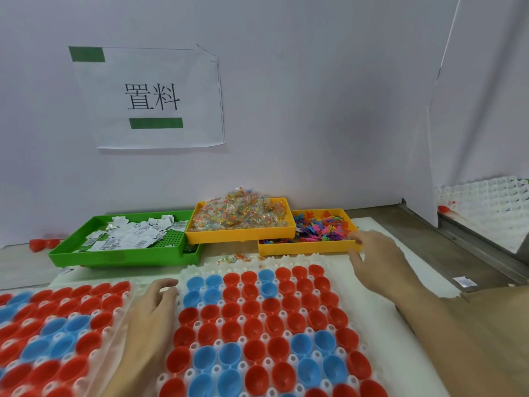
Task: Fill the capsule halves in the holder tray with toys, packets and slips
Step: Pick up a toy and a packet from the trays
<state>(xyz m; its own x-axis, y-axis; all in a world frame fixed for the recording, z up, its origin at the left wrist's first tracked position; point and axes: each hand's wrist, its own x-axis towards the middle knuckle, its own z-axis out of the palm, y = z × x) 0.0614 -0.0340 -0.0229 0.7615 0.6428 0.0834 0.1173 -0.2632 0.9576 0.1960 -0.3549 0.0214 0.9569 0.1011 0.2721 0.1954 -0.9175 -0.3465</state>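
Right hand (372,256) reaches out to the far right, its fingertips touching the near rim of the yellow tray of toys (309,247); the fingers look loosely curved and motion-blurred, and I cannot tell whether they pinch anything. Left hand (151,305) rests flat with relaxed, straight fingers on the left edge of the holder tray (300,259), holding nothing.

That white tray lies near on the desk (429,253), its sockets filled with upright red and blue capsule halves (252,310); those I can see into look empty, though blur hides small contents. A second holder tray (57,319) of halves lies just to the left.

Far of these stand three bins. On the left, a green tray (120,257) holds white printed slips (128,236). In the middle, a yellow tray (240,234), perched partly over its neighbours, is heaped with clear packets (240,213) of coloured bits. On the right, the toy tray carries small bright plastic toys (320,229).

All three items are probably very light. The toys look stiff and spiky, so likely to tangle; a fingertip pinch on one limb should free a single piece. Packets look slick and crinkly, best pinched at an edge. Slips are thin and may cling together, so sliding one off the pile first seems wise.
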